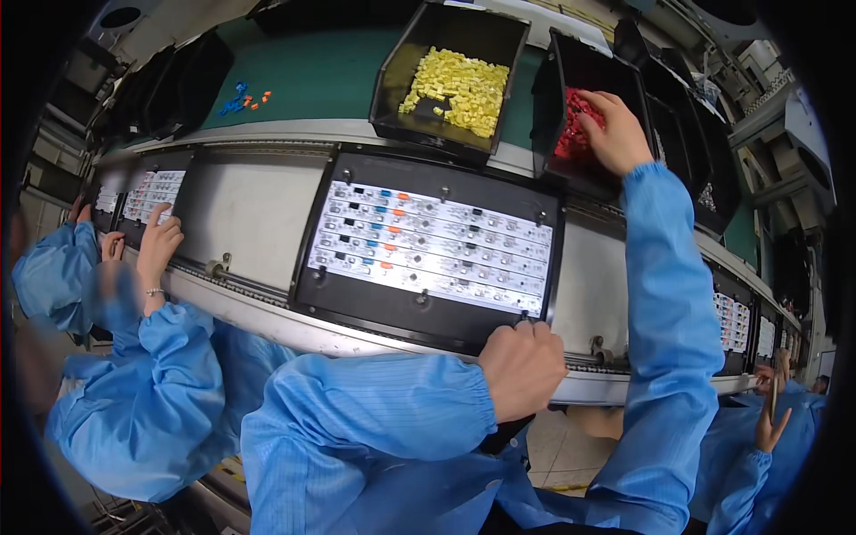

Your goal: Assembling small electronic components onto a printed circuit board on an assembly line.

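In the head view, the right hand [617,134] reaches into a black bin [608,73], its fingers bent down and its thumb below them, right at the red parts [576,134]. The pile lies under and just left of the fingertips; the grip is partly closed, but whether a piece is pinched in it I cannot tell. The left hand [524,370] is curled with knuckles up at the near right edge of the black tray [379,301]; its fingertips are hidden, so I cannot tell whether it grips the edge or anything else. The tray lies flat on the line [259,196], beyond the left hand and to the left of the right forearm. In it sit white boards [446,245] in stacked rows, with black, blue and orange pieces toward their left ends. Behind the tray, to the left of the red parts, yellow parts [464,89] fill much of a second bin [437,143]. Farther left, loose blue bits [234,100] and orange bits [256,104] lie on the green mat [312,76]. At far left, a co-worker's hand [159,239] is at another tray.
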{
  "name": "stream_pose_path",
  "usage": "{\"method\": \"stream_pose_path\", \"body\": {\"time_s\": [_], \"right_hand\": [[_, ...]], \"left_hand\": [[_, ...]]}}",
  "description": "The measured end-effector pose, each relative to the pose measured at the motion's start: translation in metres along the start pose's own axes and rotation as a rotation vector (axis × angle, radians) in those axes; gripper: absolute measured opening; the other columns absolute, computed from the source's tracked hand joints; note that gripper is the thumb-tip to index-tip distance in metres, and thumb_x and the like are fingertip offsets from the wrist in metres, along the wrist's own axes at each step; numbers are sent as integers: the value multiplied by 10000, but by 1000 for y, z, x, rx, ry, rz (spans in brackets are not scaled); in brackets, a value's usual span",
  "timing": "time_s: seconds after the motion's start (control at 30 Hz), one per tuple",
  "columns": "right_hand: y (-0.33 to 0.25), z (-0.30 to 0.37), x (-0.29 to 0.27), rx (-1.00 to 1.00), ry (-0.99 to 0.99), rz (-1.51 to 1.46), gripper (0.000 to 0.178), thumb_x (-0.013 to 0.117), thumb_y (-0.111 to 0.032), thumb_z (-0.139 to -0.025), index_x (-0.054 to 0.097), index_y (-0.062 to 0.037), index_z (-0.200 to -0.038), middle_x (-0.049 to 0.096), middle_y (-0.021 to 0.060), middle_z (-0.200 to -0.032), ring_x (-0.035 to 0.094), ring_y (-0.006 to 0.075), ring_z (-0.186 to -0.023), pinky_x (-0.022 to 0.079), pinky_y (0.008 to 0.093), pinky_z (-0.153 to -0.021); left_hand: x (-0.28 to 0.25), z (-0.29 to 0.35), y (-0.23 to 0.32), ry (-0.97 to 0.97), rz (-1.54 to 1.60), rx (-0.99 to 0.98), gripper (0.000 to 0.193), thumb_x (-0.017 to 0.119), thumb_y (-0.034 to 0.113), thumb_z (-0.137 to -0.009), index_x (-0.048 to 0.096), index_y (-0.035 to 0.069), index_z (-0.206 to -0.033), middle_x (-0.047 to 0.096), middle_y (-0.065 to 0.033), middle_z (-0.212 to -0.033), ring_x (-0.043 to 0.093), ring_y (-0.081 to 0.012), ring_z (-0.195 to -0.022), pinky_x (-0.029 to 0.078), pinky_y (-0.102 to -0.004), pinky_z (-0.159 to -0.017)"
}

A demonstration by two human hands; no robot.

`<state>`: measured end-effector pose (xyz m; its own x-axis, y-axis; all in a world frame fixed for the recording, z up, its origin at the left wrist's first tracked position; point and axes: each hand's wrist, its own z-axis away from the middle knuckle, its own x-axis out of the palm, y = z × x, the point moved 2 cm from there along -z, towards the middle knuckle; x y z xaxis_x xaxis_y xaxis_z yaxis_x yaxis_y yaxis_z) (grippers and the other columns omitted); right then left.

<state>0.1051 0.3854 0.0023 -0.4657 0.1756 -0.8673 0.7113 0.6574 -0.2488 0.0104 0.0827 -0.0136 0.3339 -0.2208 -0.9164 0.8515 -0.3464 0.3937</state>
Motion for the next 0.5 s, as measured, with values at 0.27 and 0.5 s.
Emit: {"method": "stream_pose_path", "body": {"time_s": [0.27, 0.5], "right_hand": [[15, -33, 72, 275, -475, 341, 549, 407, -484, -964, 380, -281, -1473, 356, 223, -1495, 391, 425, -1346, 363, 493, -1104], [-32, -16, 63, 181, -636, 238, 474, 387, -413, -985, 452, -245, -1423, 423, 215, -1407, 478, 443, -1233, 409, 467, -1058]], "left_hand": [[-120, -79, -169, 563, -33, -224, 332, 550, 230, -896, 648, 10, -1125, 564, -224, -1193, 535, -365, -1151, 464, -441, -962], [-109, -161, -258, 291, -98, -627, 595, 479, 500, -932, 483, 164, -1424, 318, -162, -1519, 274, -358, -1407, 293, -485, -1130]]}}
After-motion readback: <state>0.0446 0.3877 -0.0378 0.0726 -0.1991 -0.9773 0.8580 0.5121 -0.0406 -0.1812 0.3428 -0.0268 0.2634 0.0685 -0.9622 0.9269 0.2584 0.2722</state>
